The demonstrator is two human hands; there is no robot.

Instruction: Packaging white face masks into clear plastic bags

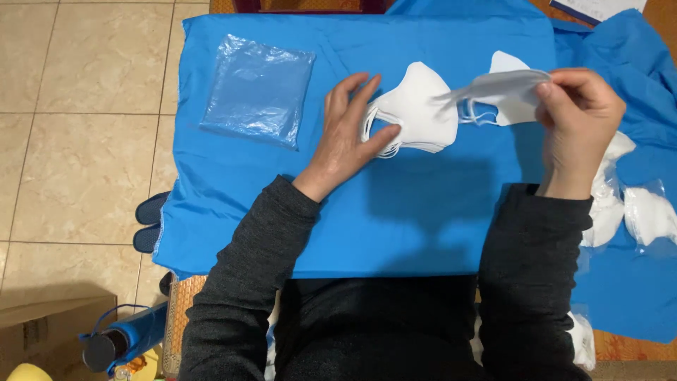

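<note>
Two hands work over a blue cloth (367, 226) spread across the lap. The left hand (349, 134) lies flat with fingers spread, its fingertips and thumb pressing on the left edge of a stack of white masks (423, 113) that rests on the cloth near the middle; the hand is open, clamped on nothing. The right hand (578, 120) is raised just right of the stack, its fingers pinched together on one end of a single white mask (501, 88), which stretches leftward from the grip and hangs above the right edge of the stack, ear loops dangling beneath it. A clear plastic bag (257, 88) lies flat on the cloth, well apart to the left. Bagged white masks (649, 215) sit on the far right, beside the right sleeve.
</note>
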